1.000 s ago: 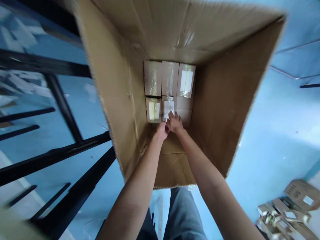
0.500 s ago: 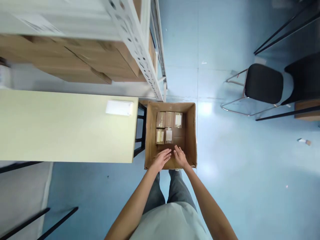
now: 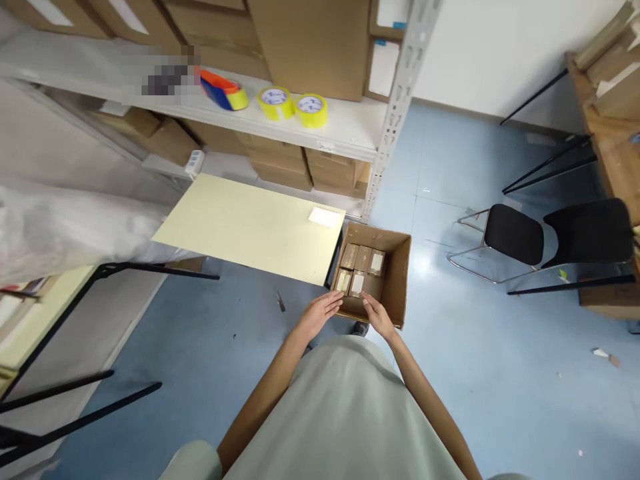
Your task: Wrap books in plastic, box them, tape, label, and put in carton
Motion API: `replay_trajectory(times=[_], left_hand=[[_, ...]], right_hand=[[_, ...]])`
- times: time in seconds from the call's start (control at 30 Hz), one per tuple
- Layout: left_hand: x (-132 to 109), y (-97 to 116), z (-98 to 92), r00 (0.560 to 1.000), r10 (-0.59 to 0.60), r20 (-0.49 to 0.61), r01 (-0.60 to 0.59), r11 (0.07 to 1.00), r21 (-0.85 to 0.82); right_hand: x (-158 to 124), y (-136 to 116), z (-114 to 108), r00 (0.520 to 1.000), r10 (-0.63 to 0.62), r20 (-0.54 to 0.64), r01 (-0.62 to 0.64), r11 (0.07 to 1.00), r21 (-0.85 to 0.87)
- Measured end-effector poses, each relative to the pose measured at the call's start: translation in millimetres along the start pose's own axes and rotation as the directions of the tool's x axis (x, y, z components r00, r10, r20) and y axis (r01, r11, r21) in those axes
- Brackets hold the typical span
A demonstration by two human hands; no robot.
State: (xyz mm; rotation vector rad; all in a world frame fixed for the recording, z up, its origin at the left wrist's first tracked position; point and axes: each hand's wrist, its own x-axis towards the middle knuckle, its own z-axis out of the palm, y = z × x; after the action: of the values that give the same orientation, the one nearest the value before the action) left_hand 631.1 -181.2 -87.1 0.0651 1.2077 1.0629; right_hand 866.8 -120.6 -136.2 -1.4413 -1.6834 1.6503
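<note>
Five small taped cardboard boxes (image 3: pixel 363 257) stand in two rows toward the far left corner of a deep, open carton (image 3: pixel 399 280), just beside a smooth pale-yellow tabletop's (image 3: pixel 250 227) right edge. The left hand (image 3: pixel 318 313) and right hand (image 3: pixel 379 317), fingers outstretched and gripping nothing, meet the carton's near corners in view; contact is unclear. Blue floor (image 3: pixel 437 333) separates carton and black chair (image 3: pixel 514 233). Three boxes' white labels (image 3: pixel 377 262) are illegibly small.

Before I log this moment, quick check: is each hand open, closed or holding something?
Left hand: open, nothing visible in it, by the large carton.
Right hand: open, likewise nothing visible in it.
</note>
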Motion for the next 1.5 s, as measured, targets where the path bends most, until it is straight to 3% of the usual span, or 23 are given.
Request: replay_trajectory(times=[0.17, 0.37, 0.53, 0.63, 0.8, 1.03, 1.17, 1.3, 1.5], left_hand=[[-58.3, 18.1, -82.6, 0.993, 0.115, -0.019, -0.116, 0.988, -0.099], [-134.6, 27.9, -212.3, 0.962, 0.239, -0.130, -0.266, 0.929, -0.258], [-197.5, 29.5, -327.9, 0.883, 0.283, -0.375, -0.414, 0.845, -0.338], [-222.8, 29.0, -381.1, 0.817, 0.280, -0.504, -0.489, 0.800, -0.348], [-241.4, 31.8, -429.2, 0.755, 0.272, -0.597, -0.559, 0.744, -0.368], [-248.7, 65.5, -475.8, 0.746, 0.226, -0.626, -0.568, 0.707, -0.421], [-251.3, 109.2, -513.3, 0.724, 0.232, -0.649, -0.586, 0.703, -0.403], [-251.2, 168.5, -557.1, 0.682, 0.235, -0.692, -0.613, 0.700, -0.366], [-239.5, 254.2, -618.5, 0.618, 0.250, -0.746, -0.651, 0.694, -0.306]], right_hand=[[-20.7, -55.7, 68.9, 0.995, -0.079, 0.062, 0.082, 0.996, -0.046], [-25.9, -99.1, 180.4, 0.982, -0.108, 0.152, 0.131, 0.980, -0.151], [-24.3, -133.9, 259.8, 0.961, -0.135, 0.239, 0.189, 0.957, -0.218], [-17.4, -154.2, 297.6, 0.940, -0.135, 0.312, 0.216, 0.946, -0.243], [5.7, -184.5, 360.7, 0.893, -0.148, 0.425, 0.274, 0.928, -0.252], [61.4, -219.1, 462.6, 0.833, -0.169, 0.527, 0.326, 0.919, -0.221], [103.2, -243.7, 524.9, 0.795, -0.161, 0.585, 0.334, 0.921, -0.200], [141.7, -277.3, 585.1, 0.768, -0.165, 0.618, 0.328, 0.931, -0.159], [195.4, -334.1, 657.4, 0.717, -0.165, 0.678, 0.336, 0.933, -0.127]])
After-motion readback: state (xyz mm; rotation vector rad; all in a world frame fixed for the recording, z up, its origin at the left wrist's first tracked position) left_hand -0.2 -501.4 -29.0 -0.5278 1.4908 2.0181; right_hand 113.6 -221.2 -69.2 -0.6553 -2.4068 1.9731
